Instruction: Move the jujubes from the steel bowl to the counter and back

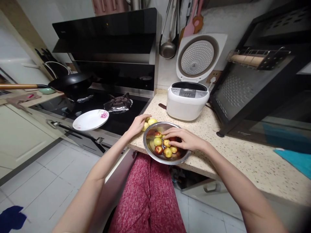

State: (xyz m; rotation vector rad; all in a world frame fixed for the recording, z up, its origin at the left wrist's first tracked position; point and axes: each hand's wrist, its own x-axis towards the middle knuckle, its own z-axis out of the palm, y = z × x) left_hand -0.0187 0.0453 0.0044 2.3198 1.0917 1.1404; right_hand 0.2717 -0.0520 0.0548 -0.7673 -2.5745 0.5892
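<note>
A steel bowl (148, 151) stands at the counter's front edge. Several round fruits, yellow-green with red-brown patches like jujubes (167, 152), lie in it. My right hand (184, 138) reaches over the bowl's right rim, fingers spread among the jujubes; its thumb is hidden. Left of the bowl, a few paler yellow-green jujubes (152, 121) rest on the counter against the rim. Across these lies my left hand (139, 125), fingers stretched out and touching them; its palm side is out of sight.
Behind the bowl a white rice cooker (187, 103) has its lid up. A flowered white plate (91, 119) sits at the stove's front edge, partly overhanging. A wok (73, 82) is on the left burner. A black oven-like appliance (262, 106) stands right.
</note>
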